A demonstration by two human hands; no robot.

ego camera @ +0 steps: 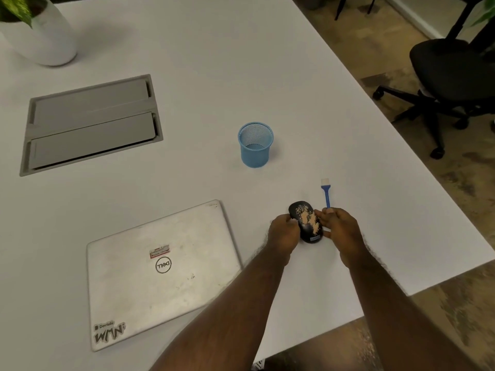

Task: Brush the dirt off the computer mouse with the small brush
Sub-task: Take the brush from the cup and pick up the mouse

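Observation:
A black computer mouse (305,220) with tan dirt speckled over its top sits on the white table near the front right. My left hand (282,232) grips its left side and my right hand (338,228) grips its right side. A small brush (326,192) with a blue handle and white bristles lies on the table just beyond my right hand, bristles pointing away; my right fingertips reach the near end of its handle, and I cannot tell if they touch it.
A closed silver laptop (160,271) lies left of the mouse. A blue mesh cup (255,144) stands behind it. A grey cable hatch (91,124) and white plant pot (40,36) sit far left. The table edge (428,167) runs diagonally at right, beside a black office chair (452,76).

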